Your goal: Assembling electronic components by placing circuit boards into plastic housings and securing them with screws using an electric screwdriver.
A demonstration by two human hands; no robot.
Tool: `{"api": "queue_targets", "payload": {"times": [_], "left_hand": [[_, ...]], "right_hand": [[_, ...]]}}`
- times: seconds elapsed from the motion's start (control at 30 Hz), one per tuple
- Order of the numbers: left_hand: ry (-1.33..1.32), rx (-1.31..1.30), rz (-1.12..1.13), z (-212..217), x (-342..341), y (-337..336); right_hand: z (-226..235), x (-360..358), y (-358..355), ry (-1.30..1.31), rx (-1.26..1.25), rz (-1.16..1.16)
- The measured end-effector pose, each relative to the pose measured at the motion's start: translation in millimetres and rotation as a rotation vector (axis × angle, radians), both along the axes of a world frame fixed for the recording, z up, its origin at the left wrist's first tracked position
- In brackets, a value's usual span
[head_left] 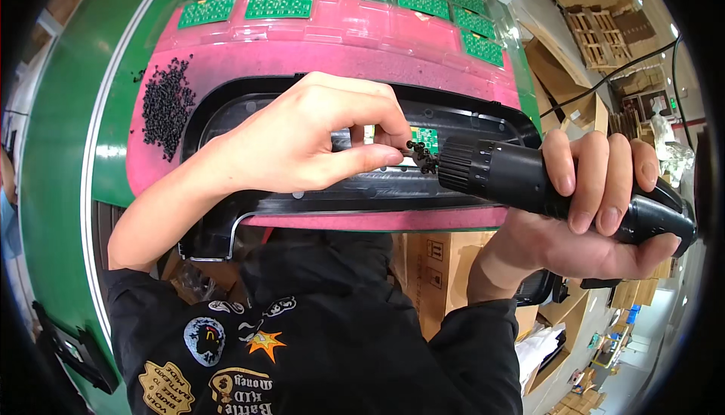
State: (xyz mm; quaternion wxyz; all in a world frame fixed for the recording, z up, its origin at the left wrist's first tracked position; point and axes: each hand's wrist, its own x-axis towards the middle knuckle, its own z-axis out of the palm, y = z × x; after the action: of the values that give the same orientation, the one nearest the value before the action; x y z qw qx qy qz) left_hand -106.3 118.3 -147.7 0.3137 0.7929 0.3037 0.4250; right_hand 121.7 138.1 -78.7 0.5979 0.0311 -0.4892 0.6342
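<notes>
My right hand [593, 196] wraps round a black electric screwdriver [498, 173], held almost level with its ribbed nose toward the left. A clump of small black screws [424, 160] clings at the screwdriver's tip. At that clump, my left hand [317, 132] pinches with thumb and forefinger on its left end; the fingertips partly hide what is between them. Below both hands lies a black plastic housing [302, 202], shaped like a shallow tray. Inside it a green circuit board [428, 139] shows in part behind the left fingers and the screws.
On the pink mat [249, 56], a pile of black screws [168, 105] lies left of the housing. Clear plastic trays [362, 30] with several green circuit boards [279, 5] stand at the back. Cardboard boxes [438, 271] are below the table's front edge and to the right.
</notes>
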Motion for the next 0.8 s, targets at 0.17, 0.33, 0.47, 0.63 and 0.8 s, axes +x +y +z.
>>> {"api": "queue_targets", "payload": {"times": [0.17, 0.33, 0.47, 0.63, 0.8], "left_hand": [[0.019, 0.092, 0.068, 2.2, 4.0, 3.6], [0.150, 0.450, 0.143, -4.9, -0.2, 2.9], [0.339, 0.572, 0.151, -2.4, 2.8, 4.7], [0.489, 0.621, 0.155, 1.5, 1.1, -0.3], [0.453, 0.590, 0.192, 2.1, 1.8, -1.4]], "right_hand": [[-3.5, -3.1, 4.2, -0.028, -0.017, -0.008], [-10.1, -11.8, 7.6, -0.075, -0.056, 0.048], [-2.6, -3.1, 9.3, -0.261, 0.067, 0.089], [-9.3, -5.4, 17.4, -0.293, 0.136, 0.191], [-13.6, 4.7, 24.6, -0.233, 0.131, 0.051]]}}
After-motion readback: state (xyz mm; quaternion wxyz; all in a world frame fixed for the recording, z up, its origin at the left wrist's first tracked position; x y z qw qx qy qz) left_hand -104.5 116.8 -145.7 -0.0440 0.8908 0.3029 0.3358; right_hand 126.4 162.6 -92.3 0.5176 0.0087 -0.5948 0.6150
